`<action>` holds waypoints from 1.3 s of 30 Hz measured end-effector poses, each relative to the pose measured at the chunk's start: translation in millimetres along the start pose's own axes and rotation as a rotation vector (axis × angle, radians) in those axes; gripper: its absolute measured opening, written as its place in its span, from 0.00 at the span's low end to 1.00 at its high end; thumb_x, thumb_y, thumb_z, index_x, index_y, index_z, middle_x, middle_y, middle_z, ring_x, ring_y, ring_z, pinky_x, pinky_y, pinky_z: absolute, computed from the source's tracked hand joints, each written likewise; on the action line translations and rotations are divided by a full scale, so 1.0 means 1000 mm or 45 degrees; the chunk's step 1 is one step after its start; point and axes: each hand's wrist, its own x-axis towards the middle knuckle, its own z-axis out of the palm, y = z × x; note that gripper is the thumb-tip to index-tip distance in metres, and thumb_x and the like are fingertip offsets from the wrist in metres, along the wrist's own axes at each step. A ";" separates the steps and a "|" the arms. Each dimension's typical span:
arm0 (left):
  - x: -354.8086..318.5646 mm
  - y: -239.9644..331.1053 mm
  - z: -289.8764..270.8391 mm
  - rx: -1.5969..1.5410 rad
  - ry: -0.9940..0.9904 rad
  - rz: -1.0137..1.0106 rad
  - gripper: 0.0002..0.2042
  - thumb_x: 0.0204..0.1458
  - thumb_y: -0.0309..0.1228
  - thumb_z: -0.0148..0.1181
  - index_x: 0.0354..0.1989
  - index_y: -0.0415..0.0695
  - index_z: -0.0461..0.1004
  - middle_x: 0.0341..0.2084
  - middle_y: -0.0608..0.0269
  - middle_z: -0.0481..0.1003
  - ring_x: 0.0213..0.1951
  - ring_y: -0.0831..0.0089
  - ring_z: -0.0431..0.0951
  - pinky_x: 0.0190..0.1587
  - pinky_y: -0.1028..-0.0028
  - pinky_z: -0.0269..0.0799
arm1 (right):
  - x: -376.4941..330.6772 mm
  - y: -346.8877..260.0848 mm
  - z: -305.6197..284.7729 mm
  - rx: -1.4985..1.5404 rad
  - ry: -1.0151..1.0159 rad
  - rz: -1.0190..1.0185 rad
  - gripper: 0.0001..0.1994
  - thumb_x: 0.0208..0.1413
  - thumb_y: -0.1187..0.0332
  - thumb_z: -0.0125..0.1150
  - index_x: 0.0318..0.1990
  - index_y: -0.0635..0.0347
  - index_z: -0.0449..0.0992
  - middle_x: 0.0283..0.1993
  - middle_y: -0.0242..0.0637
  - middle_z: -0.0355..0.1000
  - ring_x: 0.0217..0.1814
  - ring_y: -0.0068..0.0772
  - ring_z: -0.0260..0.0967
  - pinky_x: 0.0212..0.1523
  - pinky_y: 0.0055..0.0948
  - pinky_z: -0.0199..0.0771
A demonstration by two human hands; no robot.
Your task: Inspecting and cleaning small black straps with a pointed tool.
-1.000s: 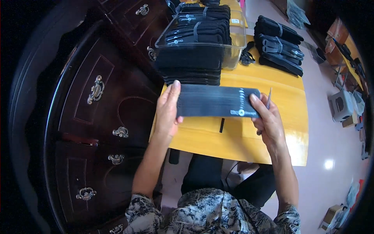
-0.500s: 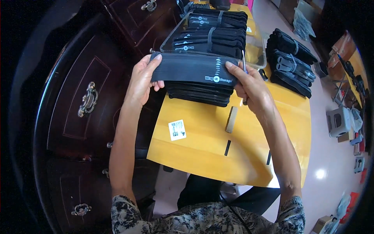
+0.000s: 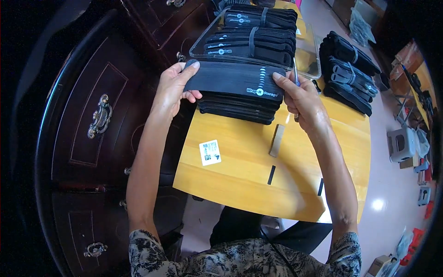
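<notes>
1. With the held straps as the clock's centre and twelve toward the top of the view, the left hand (image 3: 174, 90) is gripping at nine o'clock. It is closing partway, its thumb pressing on the near face of the straps' left end and its fingers curling behind and below.
2. The right hand (image 3: 303, 99) is gripping at three o'clock. Its thumb is pressing on the right end, while its curled fingers are also holding a thin metal tool (image 3: 296, 76), which is pointing toward twelve; its exact kind is hard to tell.
3. The black straps (image 3: 226, 78) are stretching flat between both hands, lying together as a layered stack. A row of small white marks and some white print are showing near three o'clock.
4. A pile of dark pieces (image 3: 237, 111) is sitting at six o'clock, partly hidden by the straps; whether the two are touching, I cannot tell.
5. A clear plastic bin (image 3: 308, 71) is standing toward twelve, holding banded black bundles (image 3: 258, 41). More bundles (image 3: 348, 74) are lying at three o'clock.
6. On the yellow table (image 3: 240, 180), a white label (image 3: 210, 153) is lying between six and seven, and a tan strip (image 3: 277, 141) is lying at five.
7. A dark wooden cabinet (image 3: 92, 157) is standing at eight.
</notes>
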 end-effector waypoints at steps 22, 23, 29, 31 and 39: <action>-0.012 -0.047 0.048 1.500 0.068 1.360 0.20 0.53 0.36 0.57 0.55 0.48 0.67 0.53 0.62 0.69 0.57 0.67 0.64 0.60 0.66 0.56 | -0.065 -0.070 -0.013 0.212 0.013 -0.270 0.08 0.57 0.62 0.58 0.30 0.52 0.67 0.18 0.19 0.59 0.12 0.07 0.43 0.11 0.12 0.38; -0.012 -0.047 0.049 1.496 0.067 1.364 0.20 0.53 0.36 0.57 0.55 0.48 0.67 0.53 0.62 0.69 0.57 0.67 0.64 0.60 0.66 0.56 | -0.063 -0.067 -0.019 0.226 0.022 -0.248 0.09 0.57 0.63 0.58 0.29 0.52 0.66 0.18 0.19 0.58 0.12 0.07 0.43 0.11 0.11 0.38; -0.012 -0.046 0.046 1.072 -0.034 1.311 0.17 0.46 0.30 0.64 0.47 0.46 0.75 0.49 0.61 0.73 0.55 0.66 0.68 0.58 0.65 0.60 | -0.056 -0.053 -0.022 0.333 0.011 -0.110 0.11 0.57 0.63 0.57 0.27 0.51 0.63 0.17 0.18 0.55 0.11 0.08 0.42 0.11 0.12 0.37; -0.018 -0.042 0.047 0.975 0.053 1.305 0.17 0.41 0.31 0.68 0.42 0.42 0.77 0.45 0.58 0.74 0.49 0.62 0.72 0.55 0.66 0.63 | -0.047 -0.036 -0.026 0.367 -0.038 -0.084 0.10 0.58 0.61 0.57 0.29 0.49 0.64 0.17 0.19 0.58 0.11 0.06 0.43 0.09 0.09 0.38; -0.051 -0.016 0.014 -0.667 -0.100 0.340 0.22 0.60 0.41 0.47 0.52 0.34 0.65 0.38 0.56 0.74 0.36 0.76 0.73 0.37 0.79 0.69 | -0.039 -0.016 -0.011 0.225 0.073 -0.014 0.11 0.58 0.62 0.57 0.27 0.49 0.62 0.17 0.19 0.56 0.11 0.07 0.43 0.10 0.11 0.37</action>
